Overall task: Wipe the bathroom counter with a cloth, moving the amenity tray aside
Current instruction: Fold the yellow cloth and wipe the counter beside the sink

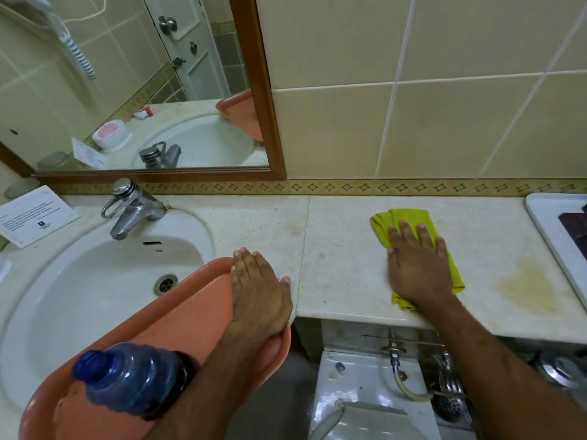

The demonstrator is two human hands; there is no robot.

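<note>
An orange plastic amenity tray rests across the front right of the white sink basin, with a blue water bottle standing in its near end. My left hand lies flat on the tray's right edge, fingers stretched onto the beige stone counter. My right hand presses flat on a yellow-green cloth spread on the counter to the right of the sink.
A chrome faucet stands behind the basin, and a white card lies at far left. A white tray sits at the counter's right end beside a yellow stain. A wood-framed mirror hangs above. Below the counter edge is a toilet tank.
</note>
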